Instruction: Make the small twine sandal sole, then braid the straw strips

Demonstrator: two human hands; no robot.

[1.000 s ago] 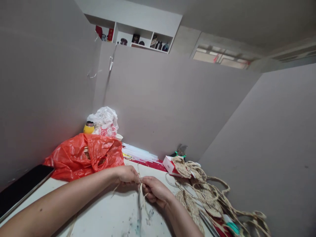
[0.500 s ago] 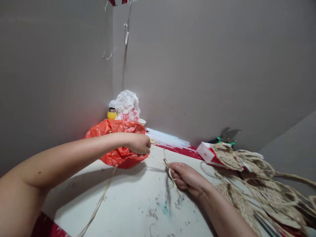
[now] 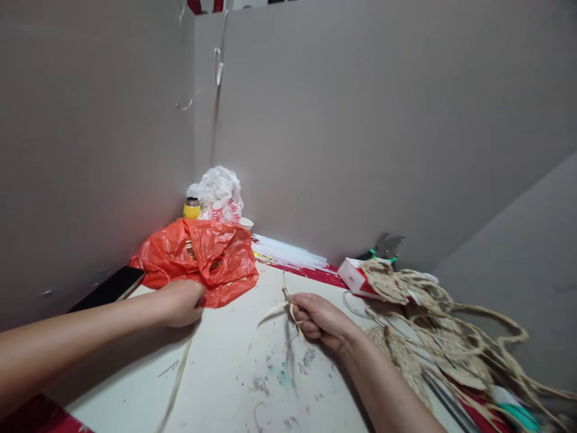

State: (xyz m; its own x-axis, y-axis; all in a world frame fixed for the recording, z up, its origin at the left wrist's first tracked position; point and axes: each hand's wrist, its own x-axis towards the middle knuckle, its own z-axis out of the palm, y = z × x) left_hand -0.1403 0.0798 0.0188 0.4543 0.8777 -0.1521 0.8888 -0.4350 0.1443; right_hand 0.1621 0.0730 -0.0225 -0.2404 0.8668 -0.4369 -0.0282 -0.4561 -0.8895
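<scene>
My right hand (image 3: 318, 319) rests on the white table (image 3: 234, 385), fingers pinched round a small knot of pale straw strands (image 3: 285, 304) that stick up and out to the left. My left hand (image 3: 180, 302) lies closed at the foot of the red plastic bag (image 3: 198, 258). A long pale straw strip (image 3: 178, 376) runs from under that hand toward the near table edge. Whether the left fingers grip the strip is hidden.
A dark phone (image 3: 108, 288) lies at the left wall. Behind the red bag stand a yellow bottle (image 3: 192, 208), a white bag (image 3: 216, 192) and a paper cup (image 3: 246, 223). White sticks (image 3: 288, 252), a red-white box (image 3: 356, 278), pliers (image 3: 383, 245) and braided straw pieces (image 3: 433, 337) fill the right.
My left hand has pulled away from the right hand, out to the left and down beside the red bag. The right hand stays, still pinching the strands.
</scene>
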